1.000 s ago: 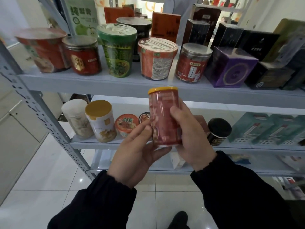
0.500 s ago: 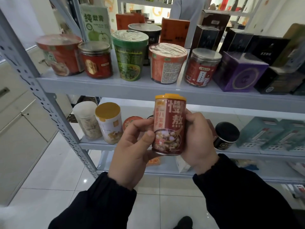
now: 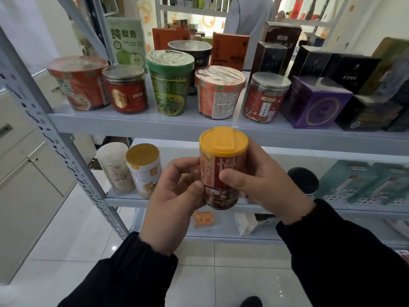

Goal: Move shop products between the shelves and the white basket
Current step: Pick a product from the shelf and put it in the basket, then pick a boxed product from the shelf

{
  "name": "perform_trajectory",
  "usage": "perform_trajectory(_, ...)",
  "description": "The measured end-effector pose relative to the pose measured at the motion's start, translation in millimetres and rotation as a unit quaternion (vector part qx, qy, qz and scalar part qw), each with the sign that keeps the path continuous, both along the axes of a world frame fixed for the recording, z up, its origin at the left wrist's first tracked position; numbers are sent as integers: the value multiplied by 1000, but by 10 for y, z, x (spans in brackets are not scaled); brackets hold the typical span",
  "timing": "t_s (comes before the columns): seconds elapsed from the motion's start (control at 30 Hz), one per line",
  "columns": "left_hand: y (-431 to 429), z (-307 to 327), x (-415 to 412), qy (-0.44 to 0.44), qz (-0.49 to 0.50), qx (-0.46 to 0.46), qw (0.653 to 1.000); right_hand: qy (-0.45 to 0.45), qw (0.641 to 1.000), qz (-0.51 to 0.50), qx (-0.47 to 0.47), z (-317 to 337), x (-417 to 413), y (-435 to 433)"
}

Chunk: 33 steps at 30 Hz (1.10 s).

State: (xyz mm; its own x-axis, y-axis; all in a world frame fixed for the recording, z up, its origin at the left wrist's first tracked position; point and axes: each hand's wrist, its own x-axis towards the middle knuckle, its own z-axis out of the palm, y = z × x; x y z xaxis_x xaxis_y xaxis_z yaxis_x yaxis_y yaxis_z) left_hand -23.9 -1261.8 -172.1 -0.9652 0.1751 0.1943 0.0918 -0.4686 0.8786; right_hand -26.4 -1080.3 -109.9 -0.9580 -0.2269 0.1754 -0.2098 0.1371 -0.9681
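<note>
Shelving (image 3: 132, 126), grey metal, on white tiles (image 3: 66, 235) — left hand (image 3: 174, 204) and right hand (image 3: 267, 189) grip the can (image 3: 212, 171).

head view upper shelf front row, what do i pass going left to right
wide red noodle bowl, red jar with clear lid, tall green paper cup, orange-red paper cup, red-labelled clear jar, purple cardboard box

The can (image 3: 223, 144) lies between left hand (image 3: 174, 204) and right hand (image 3: 272, 189).

Can (image 3: 221, 167) label partly covered, black jar (image 3: 304, 181) half hidden
</note>
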Motion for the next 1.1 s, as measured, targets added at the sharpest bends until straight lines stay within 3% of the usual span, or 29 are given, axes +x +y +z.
perform_trajectory(0.13, -27, 230, -38, 42, 18, -52, 998, 94, 994, -8, 63, 186, 16, 67)
perform_trajectory(0.33, -222, 1055, -95, 199, 56, -194, 959, 234, 956, -20, 176, 601, -62, 143)
perform_trajectory(0.4, -220, 1366, -113, 267, 69, -317, 907, 267, 939, -33, 215, 773, -136, 164)
perform_trajectory(0.5, -114, 1771, -200, 358, 149, -520, 761, 304, 921, -51, 240, 988, -298, 237)
perform_trajectory(0.53, -63, 1879, -248, 374, 168, -547, 730, 310, 918, -54, 241, 1051, -364, 267)
perform_trajectory(0.6, 37, 2083, -371, 382, 186, -569, 704, 312, 917, -61, 240, 1177, -510, 323)
perform_trajectory(0.93, 609, 2571, -1360, 330, 186, -604, 701, 262, 884, -37, 385, 1750, -1388, 901)
perform_trajectory(1.1, 838, 2682, -1855, 315, 174, -624, 694, 261, 818, -78, 506, 1776, -1870, 1357)
